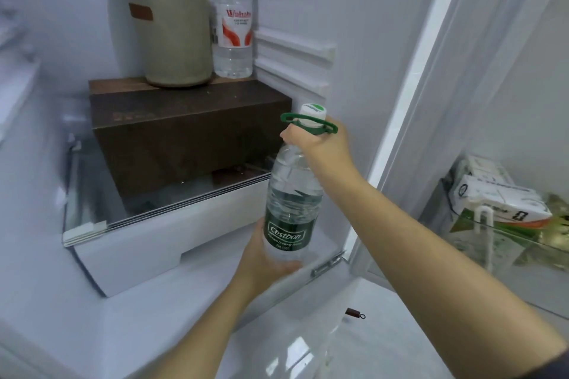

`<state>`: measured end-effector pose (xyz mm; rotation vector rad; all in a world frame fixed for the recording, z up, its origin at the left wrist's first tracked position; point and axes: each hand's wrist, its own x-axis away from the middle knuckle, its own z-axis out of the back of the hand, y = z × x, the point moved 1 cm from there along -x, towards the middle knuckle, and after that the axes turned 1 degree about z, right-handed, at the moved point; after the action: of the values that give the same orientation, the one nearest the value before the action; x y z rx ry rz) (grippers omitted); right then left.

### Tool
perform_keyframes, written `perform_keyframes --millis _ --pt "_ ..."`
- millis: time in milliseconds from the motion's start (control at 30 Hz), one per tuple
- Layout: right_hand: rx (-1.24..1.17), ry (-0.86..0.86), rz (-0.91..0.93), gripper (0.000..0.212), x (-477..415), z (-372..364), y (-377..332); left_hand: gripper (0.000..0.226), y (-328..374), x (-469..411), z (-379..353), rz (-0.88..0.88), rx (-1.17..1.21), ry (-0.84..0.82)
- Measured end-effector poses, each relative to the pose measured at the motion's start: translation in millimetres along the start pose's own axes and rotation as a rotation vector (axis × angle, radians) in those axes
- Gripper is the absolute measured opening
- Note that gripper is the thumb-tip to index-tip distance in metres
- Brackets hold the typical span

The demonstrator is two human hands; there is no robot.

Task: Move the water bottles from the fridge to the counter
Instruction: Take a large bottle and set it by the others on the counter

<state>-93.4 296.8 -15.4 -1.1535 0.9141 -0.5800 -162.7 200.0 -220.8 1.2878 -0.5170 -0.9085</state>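
1. Green-labelled water bottle [289,203]: upright, held in front of the fridge shelf [172,209].
2. Right hand [320,144]: fingers curled round the bottle's neck, under the green carry ring [308,122].
3. Left hand [268,258]: cups the base.
4. Red-labelled water bottle [232,18]: standing on the brown box [184,129], beside a beige bag [169,15].

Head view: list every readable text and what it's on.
"Cestbon": green label of the held bottle; the finer print beneath is blurred.
"Wahah", cut off at the label's edge: red-and-white label of the rear bottle; the small print under it is unreadable.
Too small: green print on the cap of the held bottle.
Unreadable: faint print on the brown box.
Blurred: print on the door cartons.
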Motion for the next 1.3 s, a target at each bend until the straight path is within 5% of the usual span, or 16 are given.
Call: perform_keyframes --millis 467,667,800,1000,1300 --pt "-0.148 -0.14 0.176 0.028 58 40 -6 0.082 22 26 -6 0.064 -0.181 0.135" --pt "-0.146 -0.239 0.221 0.009 86 73 -7 0.082 38 52 -15 0.047 -0.223 0.161" --pt "-0.203 -0.263 0.31 0.02 116 101 -21 0.078 53 73 -24 -0.015 -0.185 0.174" --pt "-0.303 -0.195 0.362 0.009 174 167 -40 0.1 74 125 -39 -0.302 -0.376 0.167" --pt "-0.316 0.011 0.357 0.007 273 299 -41 0.1 117 199 -140 -0.251 -0.348 -0.048"
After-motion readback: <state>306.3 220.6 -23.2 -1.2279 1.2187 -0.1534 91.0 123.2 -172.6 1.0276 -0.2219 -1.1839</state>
